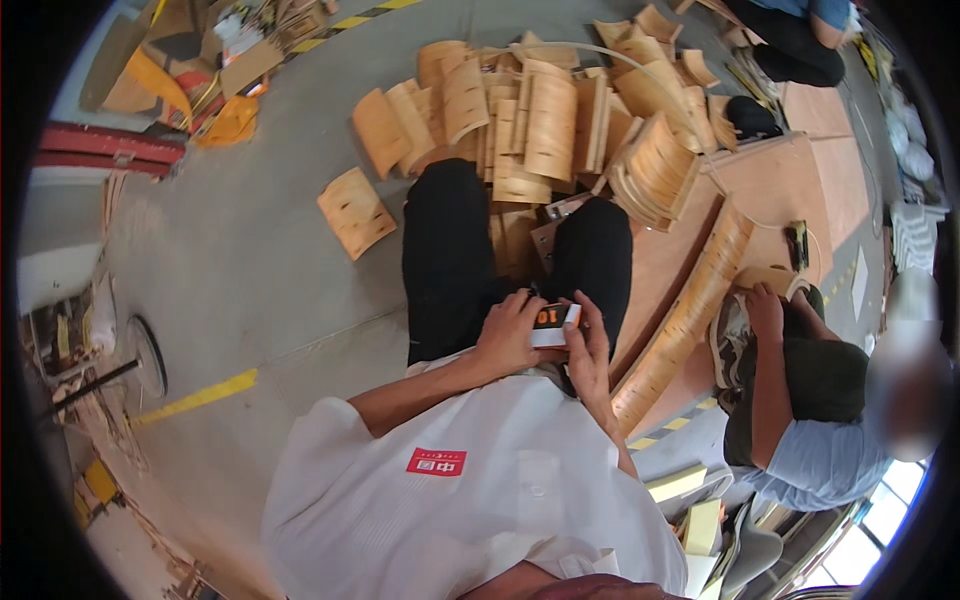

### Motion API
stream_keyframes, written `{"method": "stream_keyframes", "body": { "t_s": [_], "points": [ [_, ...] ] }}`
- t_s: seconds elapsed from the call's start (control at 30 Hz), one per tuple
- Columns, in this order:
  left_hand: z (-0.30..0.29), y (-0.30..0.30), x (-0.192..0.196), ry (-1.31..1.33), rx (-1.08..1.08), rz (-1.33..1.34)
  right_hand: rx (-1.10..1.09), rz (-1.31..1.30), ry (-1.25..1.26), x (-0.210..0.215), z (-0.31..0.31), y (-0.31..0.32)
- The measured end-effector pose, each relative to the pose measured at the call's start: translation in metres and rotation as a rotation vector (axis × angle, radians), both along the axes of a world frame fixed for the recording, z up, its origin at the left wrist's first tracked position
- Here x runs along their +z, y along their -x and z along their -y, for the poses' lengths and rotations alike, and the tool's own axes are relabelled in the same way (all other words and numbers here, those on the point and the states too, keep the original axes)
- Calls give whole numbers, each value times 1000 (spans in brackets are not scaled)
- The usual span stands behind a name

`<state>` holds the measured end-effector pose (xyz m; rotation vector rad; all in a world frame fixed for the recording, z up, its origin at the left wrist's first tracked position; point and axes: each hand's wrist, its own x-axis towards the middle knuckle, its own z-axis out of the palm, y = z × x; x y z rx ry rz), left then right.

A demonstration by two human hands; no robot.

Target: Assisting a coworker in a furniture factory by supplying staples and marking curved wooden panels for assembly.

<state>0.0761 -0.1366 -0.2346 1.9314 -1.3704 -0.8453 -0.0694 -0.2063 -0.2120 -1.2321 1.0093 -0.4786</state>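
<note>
A small box (548, 337), white with a black and orange printed face, is held in front of my waist, between my thighs. My left hand (508, 332) wraps round its left side with bent fingers. On the other side my right hand (588, 345) grips the box, its fingertips against the edge. What the box contains is hidden. Just beyond my knees lies a heap of curved plywood pieces (548, 120), light brown with small dark slots. One such piece (357, 213) lies apart on the floor to the left.
A long curved plywood strip (690, 305) lies on flat brown boards (760, 180) at my right. Beside it a co-worker (810, 420) sits, hands on a small wooden piece. Cardboard boxes (180, 70) stand far left; a round-based stand (148, 357) is at the left. A hose (650, 75) arches over the heap.
</note>
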Motion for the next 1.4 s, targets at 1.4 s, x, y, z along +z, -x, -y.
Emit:
{"method": "stream_keyframes", "body": {
  "t_s": [1.4],
  "points": [
    [11,2,-7,96,-211,-148,-269,-15,-138,-19,-18,20]
  ]
}}
